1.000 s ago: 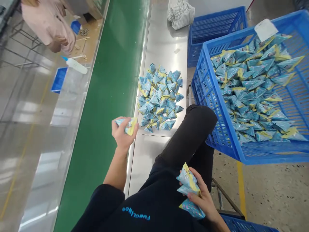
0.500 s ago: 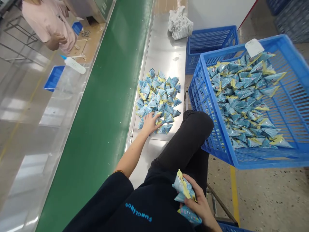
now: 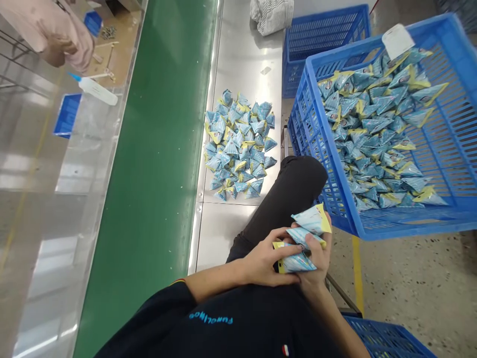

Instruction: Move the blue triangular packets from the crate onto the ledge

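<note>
Hands meet over the lap. Right hand [image 3: 316,258] grasps a fan of blue-and-yellow packets [image 3: 307,233]; left hand [image 3: 264,261] pinches the lowest packet of that fan between thumb and fingers. Loose pile of packets [image 3: 238,146] lies on the steel worktop [image 3: 242,64], near its edge beside the green conveyor belt [image 3: 156,149]. Tilted blue crate [image 3: 462,144] holding more packets stands at the worktop's right edge. Another person's sleeve [image 3: 48,30] shows beyond the belt.

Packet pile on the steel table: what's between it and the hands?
Head view: bare steel table, then the person's raised knee, separate the pile from the hands.
</note>
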Available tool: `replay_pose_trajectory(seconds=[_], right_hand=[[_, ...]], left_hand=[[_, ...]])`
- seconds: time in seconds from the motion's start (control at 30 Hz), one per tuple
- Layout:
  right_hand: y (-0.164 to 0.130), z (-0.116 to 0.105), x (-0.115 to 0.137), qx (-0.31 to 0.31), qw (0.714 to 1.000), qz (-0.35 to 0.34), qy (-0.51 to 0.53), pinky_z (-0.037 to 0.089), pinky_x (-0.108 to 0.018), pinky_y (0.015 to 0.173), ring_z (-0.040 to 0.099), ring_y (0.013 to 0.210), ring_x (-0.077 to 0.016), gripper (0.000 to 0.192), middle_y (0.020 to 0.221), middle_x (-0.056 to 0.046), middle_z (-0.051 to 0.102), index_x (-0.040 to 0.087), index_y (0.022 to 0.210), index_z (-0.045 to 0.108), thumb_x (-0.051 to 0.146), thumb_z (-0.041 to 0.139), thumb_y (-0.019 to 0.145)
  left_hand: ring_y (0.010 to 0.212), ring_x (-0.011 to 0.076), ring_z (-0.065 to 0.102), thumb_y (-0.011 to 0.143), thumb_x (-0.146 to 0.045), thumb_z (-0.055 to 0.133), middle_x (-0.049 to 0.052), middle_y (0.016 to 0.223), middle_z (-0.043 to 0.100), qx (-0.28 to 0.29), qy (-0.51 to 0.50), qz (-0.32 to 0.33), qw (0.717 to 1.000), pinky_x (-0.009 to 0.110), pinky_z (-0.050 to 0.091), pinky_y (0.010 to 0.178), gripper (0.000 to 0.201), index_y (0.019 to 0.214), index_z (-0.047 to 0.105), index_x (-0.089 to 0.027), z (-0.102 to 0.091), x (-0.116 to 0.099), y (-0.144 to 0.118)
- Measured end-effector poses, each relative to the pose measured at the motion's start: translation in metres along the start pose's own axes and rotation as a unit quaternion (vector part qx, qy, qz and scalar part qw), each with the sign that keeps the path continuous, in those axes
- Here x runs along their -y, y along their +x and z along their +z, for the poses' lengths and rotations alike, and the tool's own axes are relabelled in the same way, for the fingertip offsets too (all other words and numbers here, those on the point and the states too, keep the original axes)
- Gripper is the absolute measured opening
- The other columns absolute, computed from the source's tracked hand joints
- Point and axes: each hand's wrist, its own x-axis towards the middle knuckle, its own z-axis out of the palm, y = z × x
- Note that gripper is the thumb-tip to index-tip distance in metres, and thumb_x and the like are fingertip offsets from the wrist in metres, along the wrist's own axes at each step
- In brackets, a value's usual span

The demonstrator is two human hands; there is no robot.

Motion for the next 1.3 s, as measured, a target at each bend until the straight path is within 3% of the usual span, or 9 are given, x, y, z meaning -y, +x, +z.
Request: replay_pose_trajectory(seconds=[0.17,0.3,0.37,0.63,0.73,0.93,1.03,1.2,1.3], right_hand=[[0.009,0.022,0.006,-0.035,0.995,-0.096,-0.006,0.065,-0.039,0.073,0.075,0.085,-0.0235,0.08,0.118,-0.007,0.073,0.031,0.152,0.052,0.033,0.08,0.077],[0.019,0.019,0.004,-0.06,0.989,-0.127,0.032,0.059,-0.028,0.059,0.071,0.082,-0.0198,0.078,0.111,-0.002,0.07,0.037,0.151,0.05,0.029,0.078,0.079],[0.022,0.014,0.001,-0.038,0.993,-0.104,0.033,0.057,-0.026,0.057,0.07,0.084,-0.0197,0.075,0.109,-0.002,0.069,0.038,0.151,0.05,0.03,0.077,0.081],[0.023,-0.003,-0.007,0.013,0.997,-0.072,-0.005,0.06,-0.032,0.06,0.07,0.092,-0.0245,0.072,0.122,-0.007,0.065,0.037,0.152,0.052,0.029,0.077,0.085],[0.025,-0.004,-0.006,0.01,0.998,-0.061,-0.008,0.06,-0.032,0.062,0.069,0.092,-0.0239,0.072,0.122,-0.008,0.064,0.035,0.151,0.053,0.03,0.079,0.084],[0.026,-0.003,-0.012,0.005,0.997,-0.078,-0.006,0.059,-0.031,0.06,0.068,0.091,-0.0246,0.075,0.114,-0.007,0.065,0.033,0.152,0.051,0.03,0.08,0.083],[0.027,-0.008,-0.015,0.016,0.995,-0.093,-0.023,0.06,-0.032,0.06,0.069,0.091,-0.0255,0.075,0.114,-0.008,0.066,0.034,0.155,0.049,0.03,0.077,0.085],[0.028,-0.018,-0.017,0.097,0.991,-0.064,-0.072,0.06,-0.033,0.062,0.07,0.087,-0.0246,0.07,0.119,-0.007,0.07,0.033,0.15,0.058,0.032,0.082,0.084],[0.028,-0.015,-0.014,0.205,0.969,-0.043,-0.13,0.064,-0.038,0.079,0.073,0.095,-0.0273,0.062,0.123,-0.007,0.073,0.03,0.139,0.069,0.037,0.089,0.08]], left_hand=[[0.117,0.0233,0.07,0.093,-0.031,0.077,0.013,0.134,0.063,-0.046,0.014,0.024,0.999,0.036,0.062,0.097,0.041,0.132,0.065,-0.028,-0.021,0.019,0.016],[0.115,0.0241,0.07,0.094,-0.037,0.075,0.009,0.122,0.066,-0.296,0.124,-0.072,0.944,0.04,0.06,0.098,0.041,0.133,0.063,-0.028,-0.073,0.05,0.029],[0.114,0.0244,0.069,0.094,-0.039,0.074,0.009,0.122,0.065,-0.327,0.177,-0.135,0.918,0.041,0.059,0.1,0.042,0.133,0.063,-0.026,-0.094,0.07,0.032],[0.115,0.0279,0.066,0.093,-0.03,0.069,0.011,0.128,0.059,-0.103,0.376,-0.269,0.881,0.04,0.057,0.097,0.04,0.133,0.069,-0.027,-0.145,0.138,0.058],[0.111,0.0272,0.069,0.095,-0.027,0.065,0.01,0.143,0.054,0.035,0.396,-0.31,0.864,0.037,0.058,0.089,0.048,0.143,0.064,-0.032,-0.146,0.146,0.079],[0.112,0.0309,0.073,0.095,-0.018,0.061,0.012,0.156,0.049,0.125,0.439,-0.344,0.821,0.04,0.059,0.088,0.052,0.145,0.062,-0.034,-0.134,0.158,0.113],[0.111,0.0296,0.072,0.093,-0.019,0.065,0.013,0.158,0.048,0.098,0.433,-0.32,0.837,0.04,0.059,0.089,0.05,0.141,0.065,-0.031,-0.134,0.158,0.109],[0.109,0.0261,0.071,0.102,-0.035,0.056,0.014,0.134,0.064,-0.138,0.342,-0.213,0.905,0.043,0.059,0.098,0.031,0.128,0.069,-0.023,-0.122,0.11,0.071],[0.125,0.0307,0.066,0.095,-0.055,0.069,0.015,0.139,0.064,-0.07,0.181,-0.117,0.974,0.048,0.058,0.104,0.052,0.138,0.064,-0.026,-0.099,0.06,0.05]])
